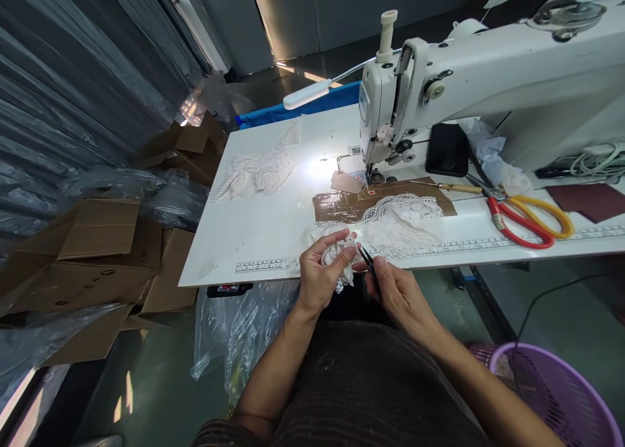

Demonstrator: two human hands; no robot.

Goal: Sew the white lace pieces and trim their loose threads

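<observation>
White lace piece (398,222): lies bunched at the near edge of the white table (263,232), just near of the needle area. Its left end hangs over the table edge into the person's grasp.

Left hand (319,271): fingers curled, with thumb and fingertips pinching the overhanging lace end just near of the table edge.

Right hand (395,291): closed around the black snips (368,261). The blades point far and left, with the tips touching or just beside the pinched lace. Whether the blades are parted cannot be told.

Brown cardboard patch (342,206): lies flat on the table under the far part of the lace and reaches up to the presser foot.

Sewing machine (488,76): white, standing on the far right of the table with its head directly beyond the lace. A white gooseneck lamp (307,94) extends left from behind the head.

Second lace piece (258,170): lies on the far left of the table, well apart from the hands.

Printed ruler strip (263,265): runs along the near table edge.

Right of the lace: a wooden-handled tool (454,187), scissors with red and yellow handles (527,219) and a flat black object (446,149) by the machine base.

Floor level: a clear plastic bag (234,330) hangs below the table at left. Cardboard boxes (97,239) are stacked further left. A purple basket (561,388) stands near right.
</observation>
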